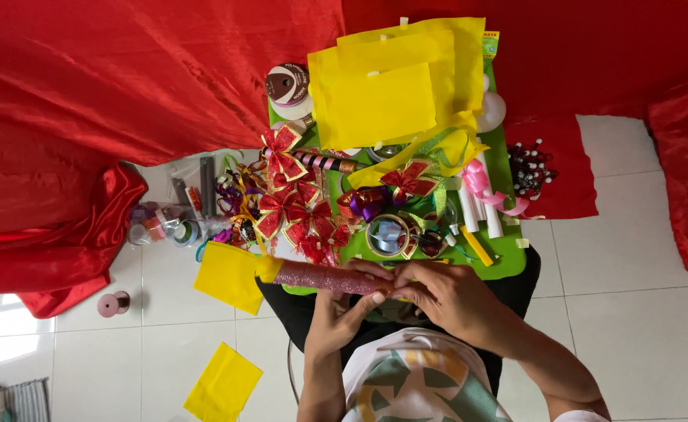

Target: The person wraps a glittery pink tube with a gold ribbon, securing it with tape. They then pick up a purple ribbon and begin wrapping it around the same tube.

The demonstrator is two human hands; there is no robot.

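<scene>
Both hands, left hand and right hand, pinch a glittery pink tube, wrapping yellow paper; next needs steady rolling.

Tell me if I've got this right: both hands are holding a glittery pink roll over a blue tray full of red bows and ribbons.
Not quite. The tray is green, not blue, as the head view shows. The rest stands: the left hand and right hand both hold the glittery pink roll, and red bows and ribbons lie on the tray.
</scene>
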